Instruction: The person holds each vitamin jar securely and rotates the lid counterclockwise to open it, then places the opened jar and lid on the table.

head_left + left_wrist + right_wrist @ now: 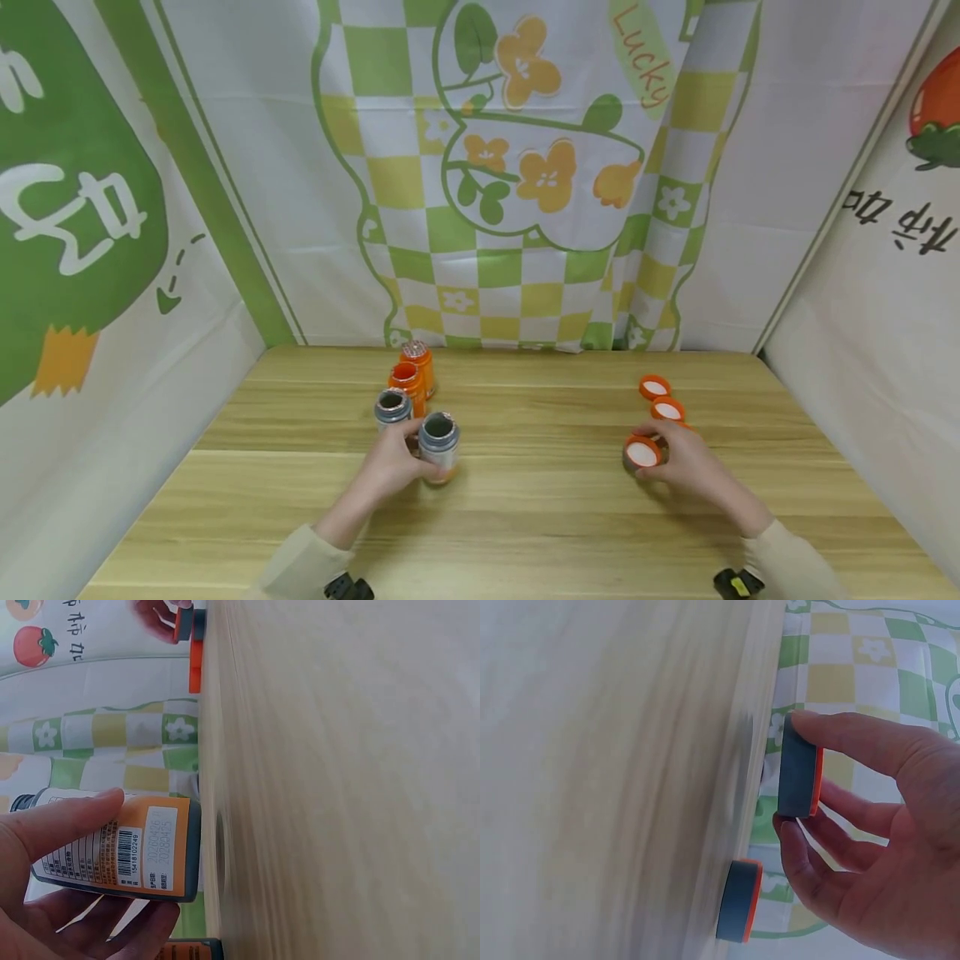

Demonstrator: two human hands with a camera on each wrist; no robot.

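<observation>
My left hand [393,461] grips a grey bottle [439,442] without a lid, thumb on one side and fingers round the other. In the left wrist view its label, with a barcode, faces the camera, and the bottle's base [193,851] hangs close over the table. On the right, my right hand [686,462] pinches a grey screw cap [799,766] by its edge between thumb and fingers. The cap's orange rim and white liner face up in the head view. A gap shows between this cap and the tabletop.
Left of the held bottle, a second grey bottle [393,404] and two orange bottles [406,379] stand uncapped in a slanting row. Beyond my right hand lie orange-rimmed caps [667,408], one partly hidden by the fingers. A patterned curtain [502,275] hangs behind the wooden table [540,517].
</observation>
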